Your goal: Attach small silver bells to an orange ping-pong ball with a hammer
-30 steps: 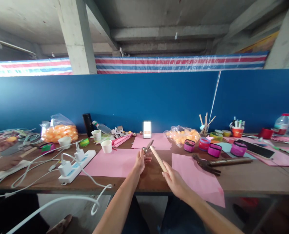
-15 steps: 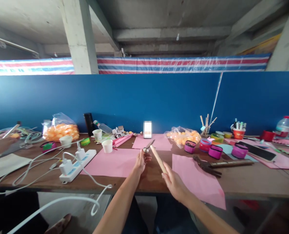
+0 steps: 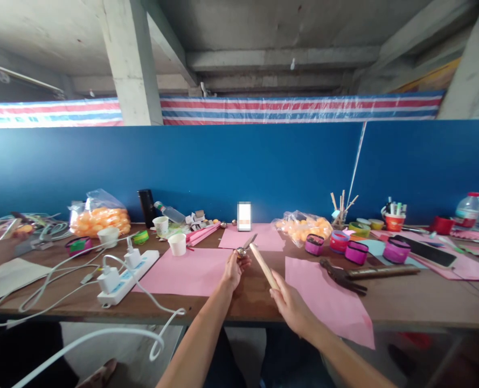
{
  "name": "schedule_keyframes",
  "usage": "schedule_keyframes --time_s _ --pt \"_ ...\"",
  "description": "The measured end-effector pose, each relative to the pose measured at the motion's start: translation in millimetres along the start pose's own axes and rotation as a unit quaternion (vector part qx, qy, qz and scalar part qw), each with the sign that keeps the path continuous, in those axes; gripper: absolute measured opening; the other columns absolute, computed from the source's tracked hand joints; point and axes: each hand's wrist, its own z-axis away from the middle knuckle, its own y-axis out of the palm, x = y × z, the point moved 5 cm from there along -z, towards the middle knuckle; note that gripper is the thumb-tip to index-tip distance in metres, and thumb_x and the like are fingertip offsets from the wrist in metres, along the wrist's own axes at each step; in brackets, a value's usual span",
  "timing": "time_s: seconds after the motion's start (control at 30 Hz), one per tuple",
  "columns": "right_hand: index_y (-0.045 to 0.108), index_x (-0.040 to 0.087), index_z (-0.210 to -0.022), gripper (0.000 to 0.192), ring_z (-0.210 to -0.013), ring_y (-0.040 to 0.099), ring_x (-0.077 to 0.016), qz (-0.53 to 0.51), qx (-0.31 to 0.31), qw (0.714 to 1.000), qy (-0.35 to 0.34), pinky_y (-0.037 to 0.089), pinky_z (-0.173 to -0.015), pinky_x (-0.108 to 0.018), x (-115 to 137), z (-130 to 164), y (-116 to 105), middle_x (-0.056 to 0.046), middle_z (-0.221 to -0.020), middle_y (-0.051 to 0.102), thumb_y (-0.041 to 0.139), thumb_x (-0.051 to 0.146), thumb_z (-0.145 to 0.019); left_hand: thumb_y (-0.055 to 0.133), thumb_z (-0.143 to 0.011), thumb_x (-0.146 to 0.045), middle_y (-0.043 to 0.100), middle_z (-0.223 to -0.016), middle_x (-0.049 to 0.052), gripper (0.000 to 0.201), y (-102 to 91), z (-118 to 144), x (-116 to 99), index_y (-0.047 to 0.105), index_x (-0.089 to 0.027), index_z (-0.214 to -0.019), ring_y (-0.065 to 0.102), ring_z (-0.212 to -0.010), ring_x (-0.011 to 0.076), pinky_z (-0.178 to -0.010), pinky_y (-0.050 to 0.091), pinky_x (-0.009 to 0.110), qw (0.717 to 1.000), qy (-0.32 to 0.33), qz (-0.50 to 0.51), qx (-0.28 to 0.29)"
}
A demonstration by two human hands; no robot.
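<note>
Left hand [image 3: 233, 269] clenched on a small metal tool [image 3: 245, 246] and right hand [image 3: 291, 307] grasping a wooden stick [image 3: 263, 264], both held above the bench [image 3: 251, 296] between pink paper sheets [image 3: 186, 270], essentially unmoved over the last second

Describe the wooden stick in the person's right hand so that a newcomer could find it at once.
Start at the long brown table below the blue wall. At its front edge the right hand grips a pale wooden stick; alone among the sticks here, it slants toward the left hand.
</note>
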Motion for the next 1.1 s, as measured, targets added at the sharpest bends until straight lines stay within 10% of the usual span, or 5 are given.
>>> schedule_keyframes --time_s 0.47,1.1 --pt "0.038 0.019 -0.128 0.044 -0.068 0.062 -0.0172 -0.028 -0.005 1.000 0.013 0.051 -0.062 -0.028 4.0 0.8 -1.0 -0.006 -0.084 0.063 0.036 0.029 -0.085 0.046 -0.078 -0.039 0.059 -0.060 0.002 0.032 -2.2 -1.4 -0.2 0.055 -0.013 -0.094 0.057 -0.051 0.0106 -0.051 0.045 0.022 1.000 0.008 0.024 0.007" --pt "0.037 0.018 -0.128 0.044 -0.091 0.060 -0.0199 -0.036 0.014 0.999 -0.004 0.050 -0.079 -0.032 11.3 2.4 -0.5 -0.010 -0.109 0.059 0.035 0.027 -0.085 0.049 -0.076 -0.035 0.057 -0.060 0.001 0.033 0.6 1.2 -1.9 0.054 -0.013 -0.100 0.057 -0.054 0.0107 -0.053 0.045 0.022 1.000 0.011 0.020 0.010"
